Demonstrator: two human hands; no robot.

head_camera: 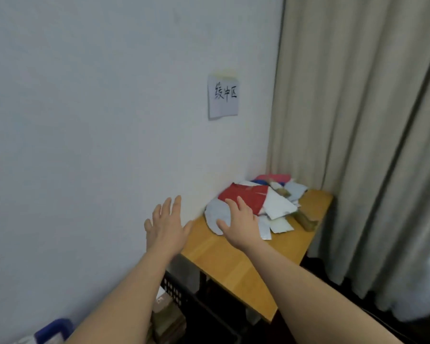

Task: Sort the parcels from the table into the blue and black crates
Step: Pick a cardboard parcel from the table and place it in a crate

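The parcels (pixel 256 202) lie heaped at the far end of the wooden bench (pixel 224 259), pushed up against the wall and near the curtain (pixel 358 145). The right hand (pixel 241 222) is the nearer one: it is stretched out over the near edge of the heap, fingers (pixel 242 203) straight and spread, holding nothing, their tips at a red parcel (pixel 246 197) on top and the palm over a pale grey one (pixel 217 214). Whether it actually touches them I cannot tell. The left hand (pixel 166 224) is off the bench's left edge, in front of the wall, also flat, spread and empty. So the pile lies straight ahead of and just under the right fingers, and to the right of the left hand. A black crate (pixel 176 291) sits low beside the bench, and a blue crate (pixel 52 331) peeks in at the lower left, both behind the reach.
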